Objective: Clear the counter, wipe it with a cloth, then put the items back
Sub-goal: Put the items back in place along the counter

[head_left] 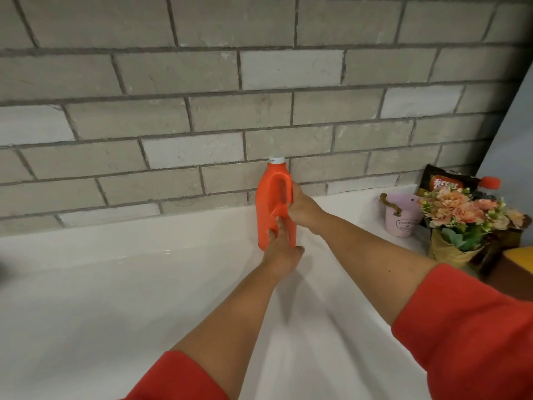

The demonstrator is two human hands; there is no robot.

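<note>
An orange jug with a white cap (269, 194) stands upright on the white counter (129, 284), close against the brick wall. My right hand (300, 207) grips its handle from the right side, fingers curled through the opening. My left hand (281, 249) rests with straight fingers against the jug's lower front, thumb out to the right. No cloth is in view.
At the counter's right end stand a pink flower pot (402, 216), a bouquet of pink flowers in a woven wrap (461, 223), a dark snack bag (445, 181) and a red-capped item (490, 182). A yellow object (522, 256) shows at the right edge.
</note>
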